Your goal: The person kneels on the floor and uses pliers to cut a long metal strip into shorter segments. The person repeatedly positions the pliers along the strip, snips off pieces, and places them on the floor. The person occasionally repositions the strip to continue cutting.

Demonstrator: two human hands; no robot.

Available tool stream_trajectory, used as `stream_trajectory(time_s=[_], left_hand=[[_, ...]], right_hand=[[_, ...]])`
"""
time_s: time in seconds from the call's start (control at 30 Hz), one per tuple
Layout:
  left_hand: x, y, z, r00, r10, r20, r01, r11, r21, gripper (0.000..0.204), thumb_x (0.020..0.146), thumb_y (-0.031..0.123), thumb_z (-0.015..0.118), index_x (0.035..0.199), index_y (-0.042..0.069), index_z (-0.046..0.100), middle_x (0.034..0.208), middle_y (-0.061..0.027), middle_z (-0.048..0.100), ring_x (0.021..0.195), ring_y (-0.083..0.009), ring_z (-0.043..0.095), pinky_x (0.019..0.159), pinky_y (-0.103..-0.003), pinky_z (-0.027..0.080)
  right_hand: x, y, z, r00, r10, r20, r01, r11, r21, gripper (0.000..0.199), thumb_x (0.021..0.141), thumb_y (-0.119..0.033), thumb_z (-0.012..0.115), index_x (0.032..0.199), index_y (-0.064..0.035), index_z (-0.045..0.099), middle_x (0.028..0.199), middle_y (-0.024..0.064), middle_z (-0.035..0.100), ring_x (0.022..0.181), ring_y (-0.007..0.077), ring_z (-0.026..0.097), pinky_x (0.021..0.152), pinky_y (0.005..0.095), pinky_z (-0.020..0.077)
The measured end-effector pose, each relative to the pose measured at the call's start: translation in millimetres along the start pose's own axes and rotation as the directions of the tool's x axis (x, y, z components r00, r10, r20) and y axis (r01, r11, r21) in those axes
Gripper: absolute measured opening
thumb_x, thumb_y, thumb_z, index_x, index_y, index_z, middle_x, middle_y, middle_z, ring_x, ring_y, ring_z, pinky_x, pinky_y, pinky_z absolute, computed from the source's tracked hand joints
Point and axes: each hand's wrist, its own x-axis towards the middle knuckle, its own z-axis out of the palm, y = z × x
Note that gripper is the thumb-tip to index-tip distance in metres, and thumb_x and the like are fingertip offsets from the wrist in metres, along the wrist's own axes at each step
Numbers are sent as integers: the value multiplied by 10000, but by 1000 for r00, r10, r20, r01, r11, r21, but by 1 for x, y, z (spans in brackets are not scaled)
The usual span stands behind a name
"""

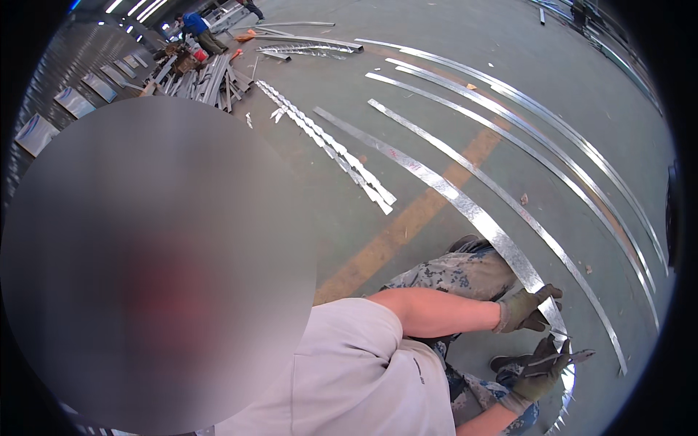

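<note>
A long silvery sheet-metal strip (476, 218) runs from the upper middle down to my hands at the lower right. My left hand (532, 308), in a dark olive work glove, is closed around the strip near its lower part. Just below, my right hand (539, 372), gloved alike, grips a pair of metal snips (580, 357) beside the strip's edge. Past my right hand, the strip curves downward with jagged, cut tabs along its edge. The glove hides most of the snips' handles. My legs in camouflage trousers are bent beneath my arms.
Several more metal strips (502, 185) lie on the green floor to the right. Two notched strips (327, 145) lie beyond an orange floor line (396, 236). Farther off are a pile of metal profiles (211, 80) and a person in blue (196, 29). A blurred area covers the left.
</note>
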Motion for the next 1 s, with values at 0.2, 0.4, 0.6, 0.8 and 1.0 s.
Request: stream_trajectory(time_s=[0.2, 0.4, 0.6, 0.8, 1.0], left_hand=[[-17, 19, 33, 992, -104, 66, 98, 992, 82, 479, 1063, 480, 578, 1494, 282, 511, 1400, -63, 610, 1109, -197, 692, 890, -373, 597], [-4, 10, -11, 992, 103, 79, -74, 948, -309, 490, 978, 487, 715, 1377, 223, 609, 1255, -30, 673, 1061, -218, 697, 873, -398, 586], [-8, 18, -33, 992, 110, 61, -80, 926, -369, 447, 1045, 459, 624, 1395, 183, 589, 1328, -49, 647, 1185, -246, 667, 1057, -493, 540], [31, 11, -59, 973, 115, 202, -40, 939, -341, 413, 1108, 442, 474, 1281, 97, 621, 1254, -95, 660, 1232, -256, 620, 1077, -511, 538], [16, 24, -52, 986, 165, 31, -161, 981, -109, 434, 1047, 425, 619, 1260, 47, 621, 1317, -140, 638, 1294, -311, 598, 1103, -542, 548]], right_hand=[[12, -37, -26, 990, -101, -102, 92, 992, -83, 488, 1118, -344, 501, 1513, -58, 507, 1359, 146, 614, 1236, 211, 626, 1076, 326, 506], [37, -51, -90, 994, -37, -100, 34, 999, -28, 459, 1126, -322, 492, 1525, -96, 523, 1379, 147, 608, 1237, 203, 622, 1117, 326, 482], [41, -61, -91, 994, -94, -61, 86, 990, -114, 422, 1133, -275, 480, 1506, -85, 537, 1344, 126, 612, 1219, 212, 621, 1097, 310, 485], [30, -26, -78, 887, -417, 198, 461, 781, -421, 393, 1118, -101, 463, 1483, 37, 502, 1220, 136, 654, 1018, 203, 638, 955, 340, 546], [5, -48, -22, 949, 94, -301, -94, 995, 13, 343, 1063, -242, 623, 1309, -3, 620, 944, 75, 650, 943, 218, 666, 837, 368, 584]])
